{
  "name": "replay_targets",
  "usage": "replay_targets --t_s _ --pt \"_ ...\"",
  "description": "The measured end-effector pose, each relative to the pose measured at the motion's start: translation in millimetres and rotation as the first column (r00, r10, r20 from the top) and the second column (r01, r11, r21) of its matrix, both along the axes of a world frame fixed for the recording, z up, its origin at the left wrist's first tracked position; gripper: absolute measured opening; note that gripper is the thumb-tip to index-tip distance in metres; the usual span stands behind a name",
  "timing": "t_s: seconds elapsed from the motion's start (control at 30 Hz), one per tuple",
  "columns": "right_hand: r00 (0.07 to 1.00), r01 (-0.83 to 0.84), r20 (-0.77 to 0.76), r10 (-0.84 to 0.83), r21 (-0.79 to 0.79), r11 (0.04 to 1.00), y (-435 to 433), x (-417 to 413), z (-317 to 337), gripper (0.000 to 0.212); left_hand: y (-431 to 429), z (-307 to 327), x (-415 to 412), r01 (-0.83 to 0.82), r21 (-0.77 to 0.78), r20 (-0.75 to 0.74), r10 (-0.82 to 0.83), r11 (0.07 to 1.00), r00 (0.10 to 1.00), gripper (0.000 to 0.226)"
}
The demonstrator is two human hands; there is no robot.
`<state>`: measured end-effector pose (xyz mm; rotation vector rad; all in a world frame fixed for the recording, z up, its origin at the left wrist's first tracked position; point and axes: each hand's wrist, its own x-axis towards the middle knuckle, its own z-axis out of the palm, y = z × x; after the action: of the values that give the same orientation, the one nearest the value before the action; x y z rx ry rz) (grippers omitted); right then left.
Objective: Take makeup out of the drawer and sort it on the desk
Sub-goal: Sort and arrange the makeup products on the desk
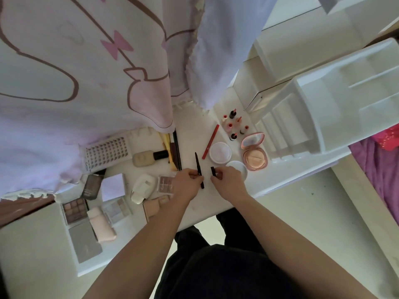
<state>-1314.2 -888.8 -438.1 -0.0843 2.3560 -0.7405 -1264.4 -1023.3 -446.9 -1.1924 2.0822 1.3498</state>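
On the white desk (pixel 194 203), near its front edge, both hands meet over the middle. The left hand (pixel 187 184) has its fingers curled round the lower part of a black pencil (pixel 198 167), whose thin end points away from the person. The right hand (pixel 229 180) pinches a dark cap (pixel 213 170) between thumb and fingertips, just beside the pencil but apart from it.

Behind the hands lie a red pencil (pixel 210 141), set at a slant, and a round white box (pixel 220 152). An open pink compact (pixel 254 152) is to the right of the box, with several small bottles (pixel 234 124) standing behind them. A white organizer (pixel 323 108) stands further to the right.

To the left are a beige bottle (pixel 149 159) lying on its side, a bundle of pencils (pixel 173 149), a lash tray (pixel 108 152), a white case (pixel 142 187) and some eyeshadow palettes (pixel 74 210). A pale curtain (pixel 75 61) with pink bows hangs at the back.
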Motion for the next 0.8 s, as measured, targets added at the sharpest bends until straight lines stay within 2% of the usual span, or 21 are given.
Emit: replay_targets --t_s 0.2,0.4,0.57,0.67,0.8 --pt "0.996 -0.056 -0.068 0.057 0.025 0.998 -8 -7 -3 0.016 0 -5 -7 0.002 -0.017 -0.017 -0.002 1.000 1.000 0.034" --pt "0.998 0.029 -0.056 -0.028 0.005 1.000 -3 -8 -4 0.027 2 -2 -9 -0.002 -0.007 -0.042 0.001 1.000 0.999 0.026" --pt "0.988 0.047 -0.150 -0.037 0.062 0.997 1 -17 4 0.024 -8 7 -3 0.135 -0.210 -0.088 -0.156 0.968 0.984 0.027" --pt "0.988 0.054 -0.150 -0.048 0.036 0.998 -8 -28 16 0.025 -23 12 5 0.132 -0.328 -0.100 -0.173 0.935 0.980 0.029" --pt "0.982 -0.048 -0.187 0.041 -0.035 0.998 -39 -38 25 0.021 -49 13 17 0.193 -0.459 -0.028 -0.232 0.867 0.972 0.037"
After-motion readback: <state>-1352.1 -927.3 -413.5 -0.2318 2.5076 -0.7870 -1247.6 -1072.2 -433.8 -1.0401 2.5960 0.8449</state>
